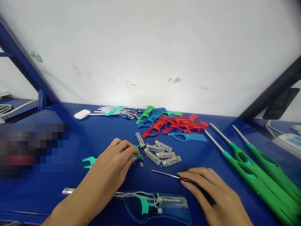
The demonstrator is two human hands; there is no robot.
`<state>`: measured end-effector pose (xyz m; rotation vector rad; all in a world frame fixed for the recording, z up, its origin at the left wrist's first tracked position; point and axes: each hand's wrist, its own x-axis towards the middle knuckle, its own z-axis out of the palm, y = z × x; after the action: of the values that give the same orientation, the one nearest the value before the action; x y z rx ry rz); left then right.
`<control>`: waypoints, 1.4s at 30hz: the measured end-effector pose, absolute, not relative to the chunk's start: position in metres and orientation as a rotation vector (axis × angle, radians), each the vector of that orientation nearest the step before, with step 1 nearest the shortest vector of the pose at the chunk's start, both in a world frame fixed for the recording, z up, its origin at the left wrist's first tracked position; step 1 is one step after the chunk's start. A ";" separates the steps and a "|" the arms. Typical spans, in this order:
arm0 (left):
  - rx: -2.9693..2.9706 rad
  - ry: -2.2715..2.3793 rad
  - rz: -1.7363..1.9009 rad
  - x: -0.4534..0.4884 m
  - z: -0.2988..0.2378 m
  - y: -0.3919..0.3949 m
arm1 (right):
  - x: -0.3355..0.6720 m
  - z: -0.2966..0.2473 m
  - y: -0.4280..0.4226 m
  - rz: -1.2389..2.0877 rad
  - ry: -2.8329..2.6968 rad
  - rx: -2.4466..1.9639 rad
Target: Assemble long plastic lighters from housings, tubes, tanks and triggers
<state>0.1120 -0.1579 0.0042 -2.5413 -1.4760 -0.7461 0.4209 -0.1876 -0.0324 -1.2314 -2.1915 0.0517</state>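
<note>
My left hand has its fingers bent and closed around a small teal plastic part, mostly hidden beneath the fingertips. My right hand grips a slim screwdriver with a dark handle, its metal shaft pointing left. Below the hands lies an opened blue lighter half-shell holding a clear fuel tank, white wires, a teal trigger and a metal tube; my left forearm covers part of the tube. A tiny pale clip lies near my left fingertips. Another teal piece sits left of that hand.
Several clear fuel tanks lie beyond my hands. Behind them are red, blue and green handle shells, and metal tubes with wires beside a white case. Long green lighters lie at right. A white wall rises behind the blue table.
</note>
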 end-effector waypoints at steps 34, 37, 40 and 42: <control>-2.379 -1.854 -0.499 0.029 0.031 -0.163 | 0.459 -0.001 -0.132 -0.154 -2.352 -1.367; -2.364 -1.846 -0.525 0.029 0.031 -0.164 | 0.480 0.012 -0.094 -0.214 -2.492 -1.431; -2.389 -1.794 -0.556 0.031 0.030 -0.164 | 0.490 0.019 -0.064 -0.171 -2.638 -1.504; -2.409 -1.767 -0.560 0.032 0.030 -0.164 | 0.491 0.020 -0.052 -0.152 -2.672 -1.519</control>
<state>0.0323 -0.1643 0.0302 -2.4090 -1.7671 -0.5604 0.4912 -0.0523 0.0197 -1.5191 -2.6721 -0.1517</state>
